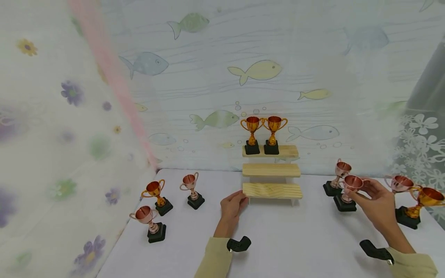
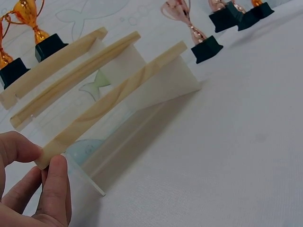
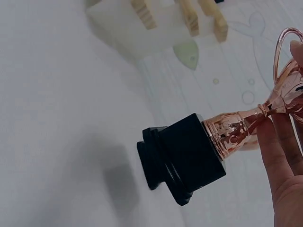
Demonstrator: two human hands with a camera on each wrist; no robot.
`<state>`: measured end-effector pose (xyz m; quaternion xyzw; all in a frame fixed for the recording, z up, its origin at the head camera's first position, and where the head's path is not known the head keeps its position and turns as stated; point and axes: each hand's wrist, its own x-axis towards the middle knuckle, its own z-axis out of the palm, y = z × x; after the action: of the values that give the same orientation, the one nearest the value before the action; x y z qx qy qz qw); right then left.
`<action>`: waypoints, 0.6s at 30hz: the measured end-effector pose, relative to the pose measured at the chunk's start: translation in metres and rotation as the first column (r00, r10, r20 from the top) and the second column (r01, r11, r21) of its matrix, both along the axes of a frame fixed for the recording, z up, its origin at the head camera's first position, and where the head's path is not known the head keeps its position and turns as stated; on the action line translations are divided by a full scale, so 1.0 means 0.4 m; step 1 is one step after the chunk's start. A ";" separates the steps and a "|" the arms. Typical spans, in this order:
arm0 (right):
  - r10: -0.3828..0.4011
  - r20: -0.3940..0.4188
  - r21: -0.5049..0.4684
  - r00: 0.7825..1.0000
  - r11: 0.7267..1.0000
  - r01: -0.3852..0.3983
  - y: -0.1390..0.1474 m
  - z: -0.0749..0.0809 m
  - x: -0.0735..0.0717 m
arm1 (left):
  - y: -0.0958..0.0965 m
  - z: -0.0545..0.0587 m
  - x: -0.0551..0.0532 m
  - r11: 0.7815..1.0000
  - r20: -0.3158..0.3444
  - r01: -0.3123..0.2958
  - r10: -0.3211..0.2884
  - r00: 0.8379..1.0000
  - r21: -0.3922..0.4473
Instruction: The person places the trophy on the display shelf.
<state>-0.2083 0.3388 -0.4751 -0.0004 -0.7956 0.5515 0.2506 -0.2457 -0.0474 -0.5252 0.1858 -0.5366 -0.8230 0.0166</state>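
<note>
My right hand (image 1: 377,202) grips a rose-gold trophy cup (image 1: 351,185) with a black base, fingers round its bowl and stem. In the right wrist view that trophy (image 3: 232,130) is tilted, its base above a shadow on the cloth. My left hand (image 1: 232,210) pinches the left end of the lowest step of a three-step wooden stand (image 1: 271,189); thumb and fingers (image 2: 57,182) clasp the board's corner in the left wrist view. Two gold trophies (image 1: 252,133) stand side by side on the top step, toward its left. The middle and lowest boards bear no trophies.
On the left of the white table (image 1: 278,239) stand a gold trophy (image 1: 158,197) and two rose-gold ones (image 1: 191,189). Close around my right hand are another rose-gold trophy (image 1: 338,177), a gold one (image 1: 418,204) and a partly hidden rose-gold one (image 1: 399,183). A fish-print curtain (image 1: 208,88) hangs behind.
</note>
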 end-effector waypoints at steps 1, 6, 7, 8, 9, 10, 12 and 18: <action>0.004 -0.014 0.007 1.000 1.000 -0.004 -0.005 0.006 0.002 | 0.001 0.000 0.000 1.000 0.002 0.000 0.000 1.000 0.003; 0.014 -0.045 0.033 0.999 0.999 -0.012 -0.031 0.035 0.014 | 0.002 -0.001 -0.002 1.000 0.005 0.000 0.000 1.000 0.007; 0.016 -0.051 0.035 0.999 0.999 -0.014 -0.038 0.041 0.016 | 0.002 -0.001 -0.002 1.000 0.008 0.000 0.000 1.000 0.007; 0.024 -0.058 0.035 0.998 0.999 -0.022 -0.044 0.046 0.018 | 0.002 -0.002 -0.002 1.000 0.007 0.000 0.000 1.000 0.006; 0.032 -0.063 0.034 0.997 0.999 -0.030 -0.051 0.051 0.020 | 0.002 -0.001 -0.002 1.000 0.008 0.000 0.000 1.000 0.005; 0.044 -0.070 0.032 0.997 0.999 -0.042 -0.057 0.056 0.022 | 0.002 -0.002 -0.002 1.000 0.009 0.001 -0.001 1.000 0.004; 0.064 -0.091 0.031 0.994 0.998 -0.062 -0.070 0.064 0.023 | 0.001 -0.002 -0.002 1.000 0.009 0.001 -0.001 1.000 0.002; 0.124 -0.149 -0.006 0.981 0.992 -0.126 -0.110 0.081 0.018 | 0.001 0.004 0.002 1.000 0.008 0.005 -0.005 1.000 0.000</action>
<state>-0.2011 0.2949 -0.4427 0.0885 -0.7691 0.5707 0.2739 -0.2447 -0.0471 -0.5235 0.1876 -0.5371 -0.8223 0.0124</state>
